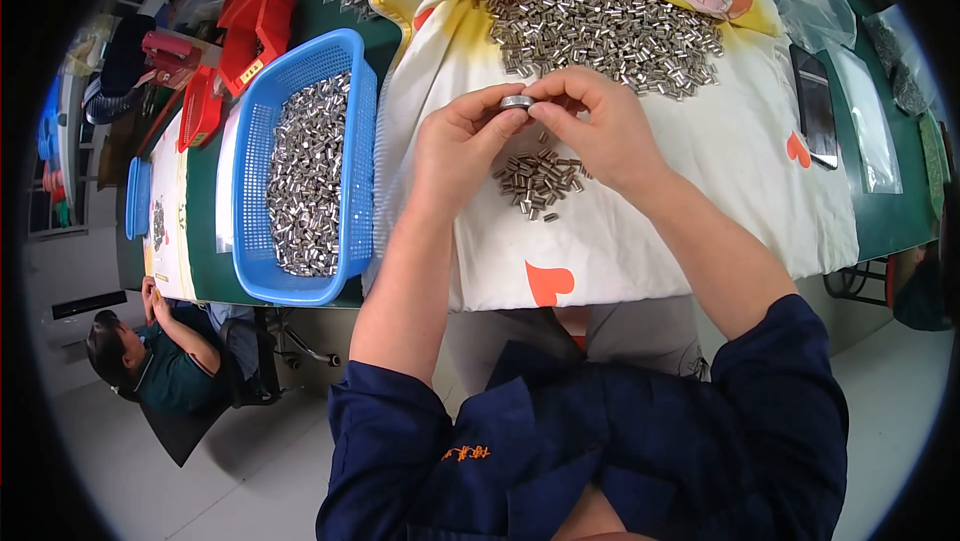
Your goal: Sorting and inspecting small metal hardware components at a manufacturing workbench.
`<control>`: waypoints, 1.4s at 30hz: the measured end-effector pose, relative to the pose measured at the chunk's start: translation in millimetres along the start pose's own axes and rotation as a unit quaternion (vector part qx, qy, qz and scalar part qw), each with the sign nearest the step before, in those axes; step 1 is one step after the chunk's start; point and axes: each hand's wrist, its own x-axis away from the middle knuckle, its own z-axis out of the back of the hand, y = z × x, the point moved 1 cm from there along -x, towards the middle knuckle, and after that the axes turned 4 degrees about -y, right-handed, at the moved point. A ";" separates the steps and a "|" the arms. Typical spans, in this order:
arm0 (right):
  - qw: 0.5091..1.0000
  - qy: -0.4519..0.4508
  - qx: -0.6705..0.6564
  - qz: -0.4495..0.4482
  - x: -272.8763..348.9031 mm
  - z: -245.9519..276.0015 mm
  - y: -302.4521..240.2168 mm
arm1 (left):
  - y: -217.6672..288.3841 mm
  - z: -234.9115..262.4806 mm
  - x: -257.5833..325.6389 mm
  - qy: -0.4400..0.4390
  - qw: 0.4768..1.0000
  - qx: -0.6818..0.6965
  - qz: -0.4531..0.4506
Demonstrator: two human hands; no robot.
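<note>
Together the left hand [455, 146] and right hand [592, 121] pinch a small metal ring [517, 101] between thumbs and fingertips, fingers curled close. It hovers above a little heap of metal pins [538, 181] on the cream cloth [700, 171].

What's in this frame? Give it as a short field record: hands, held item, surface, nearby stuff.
left hand: pinching small round silver metal ring
right hand: pinching the same ring
under hands: small heap of short silver metal cylinders
surface: white cloth with orange hearts
far pile: large heap of cylinders
left side: blue plastic basket of cylinders
</note>
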 end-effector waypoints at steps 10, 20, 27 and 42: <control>0.965 0.060 0.179 0.184 -2.7 0.2 -6.6 | -1.5 3.3 -0.1 0.013 0.997 -0.028 -0.064; 0.962 0.048 0.208 0.171 2.7 -2.0 -12.8 | 2.3 1.1 2.0 -0.050 0.993 0.105 0.015; 0.985 0.029 0.125 0.117 1.6 -2.1 -14.5 | 7.6 2.5 2.2 -0.060 0.993 0.094 0.024; 0.990 0.048 0.110 0.080 7.6 13.8 -26.5 | 16.7 -19.6 -0.2 -0.020 0.999 -0.019 -0.034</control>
